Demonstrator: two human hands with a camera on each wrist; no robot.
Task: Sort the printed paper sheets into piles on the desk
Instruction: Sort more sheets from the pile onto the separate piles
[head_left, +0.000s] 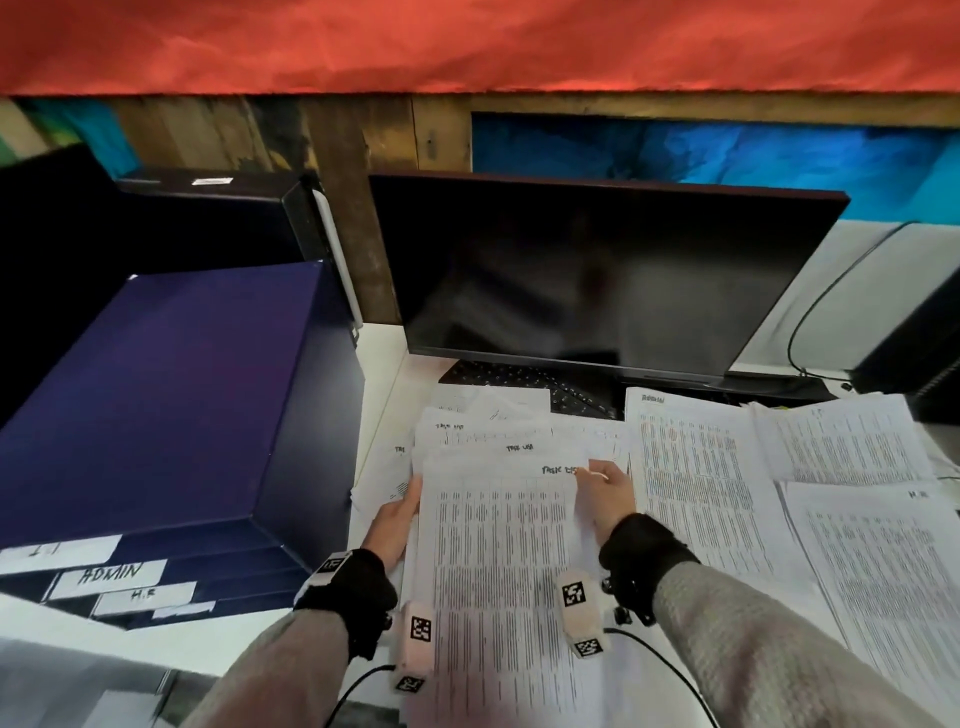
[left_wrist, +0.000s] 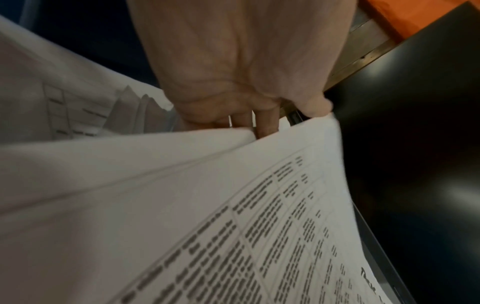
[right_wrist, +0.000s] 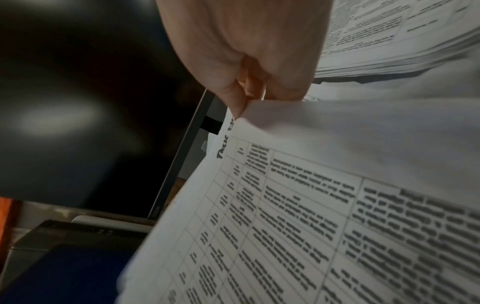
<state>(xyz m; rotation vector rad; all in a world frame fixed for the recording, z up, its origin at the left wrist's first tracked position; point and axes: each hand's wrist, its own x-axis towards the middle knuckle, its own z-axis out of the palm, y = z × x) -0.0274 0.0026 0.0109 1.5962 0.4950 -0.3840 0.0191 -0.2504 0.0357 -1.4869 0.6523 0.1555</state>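
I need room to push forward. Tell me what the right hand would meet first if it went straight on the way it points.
Probably the fanned sheets just beyond the right hand, which pinches the top sheet; past them the keyboard and the monitor. Depth is unclear, so take this as likely.

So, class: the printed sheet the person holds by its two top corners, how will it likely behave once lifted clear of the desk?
Probably floppy: the sheet already bows between the left hand and right hand. Likely very light, since fingertip pinches carry it. It may slide easily across the loose papers beneath.
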